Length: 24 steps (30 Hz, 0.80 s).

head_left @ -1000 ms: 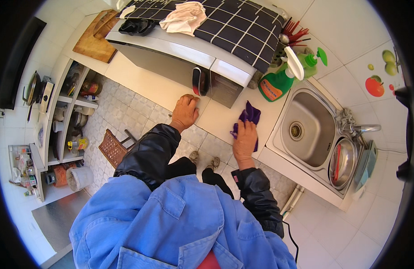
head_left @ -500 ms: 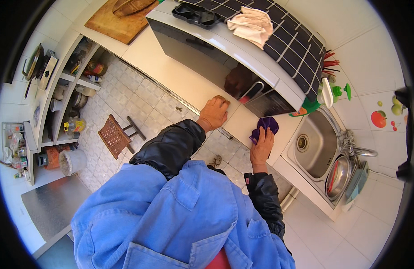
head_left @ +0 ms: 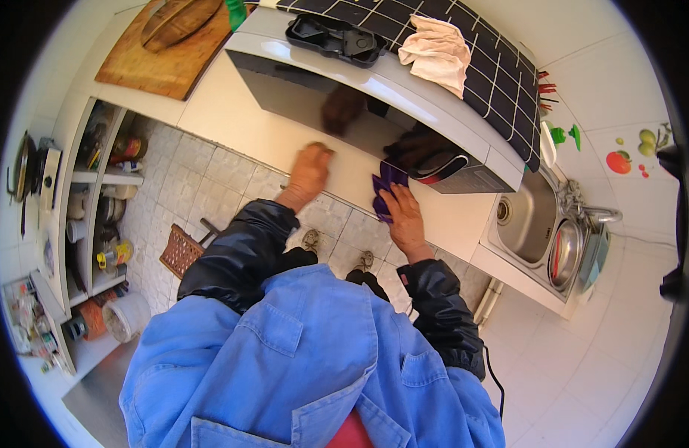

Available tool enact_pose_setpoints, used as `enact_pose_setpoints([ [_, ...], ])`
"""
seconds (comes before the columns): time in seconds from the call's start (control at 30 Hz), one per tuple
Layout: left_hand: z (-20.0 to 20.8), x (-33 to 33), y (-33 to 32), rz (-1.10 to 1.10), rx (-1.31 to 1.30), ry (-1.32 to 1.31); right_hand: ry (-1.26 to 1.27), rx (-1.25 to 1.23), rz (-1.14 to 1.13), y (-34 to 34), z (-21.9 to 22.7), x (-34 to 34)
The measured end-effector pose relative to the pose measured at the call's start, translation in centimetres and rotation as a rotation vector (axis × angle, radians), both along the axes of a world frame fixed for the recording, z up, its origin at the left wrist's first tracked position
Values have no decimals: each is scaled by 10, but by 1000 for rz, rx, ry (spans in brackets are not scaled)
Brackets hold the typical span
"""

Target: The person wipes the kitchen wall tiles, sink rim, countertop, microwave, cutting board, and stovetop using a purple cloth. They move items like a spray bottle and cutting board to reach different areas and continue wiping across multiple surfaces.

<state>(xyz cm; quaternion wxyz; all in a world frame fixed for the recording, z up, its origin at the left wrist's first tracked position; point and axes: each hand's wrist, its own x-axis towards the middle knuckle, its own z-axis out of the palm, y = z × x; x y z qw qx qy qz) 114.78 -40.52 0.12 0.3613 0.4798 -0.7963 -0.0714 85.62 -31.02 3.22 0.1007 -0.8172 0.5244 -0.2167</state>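
Bare counter strip [head_left: 232, 119] left of the left hand [head_left: 308, 170] is free up to the wooden board [head_left: 165, 56] at far left. Far side is blocked by the microwave [head_left: 374, 97] front, w/ the right hand [head_left: 405, 218] & purple cloth [head_left: 385, 190] pressed close to it. Right side is cut off by the sink [head_left: 527, 220].

Both arms were stretched forward in black sleeves. The left hand [head_left: 308, 173] lay flat, palm down, fingers together. The right hand [head_left: 404, 216] was bent at the wrist, its fingers curled in a grip.
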Motion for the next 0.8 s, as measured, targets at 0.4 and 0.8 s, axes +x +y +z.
enact_pose_setpoints([
  [0.4, 2, 73, -41, 330, 30, -166, -53, -88, -287, -9, -13, 46],
  [0.8, 0, 69, -42, 312, 13, -255, -35, -102, -271, 46, -5, -64],
])
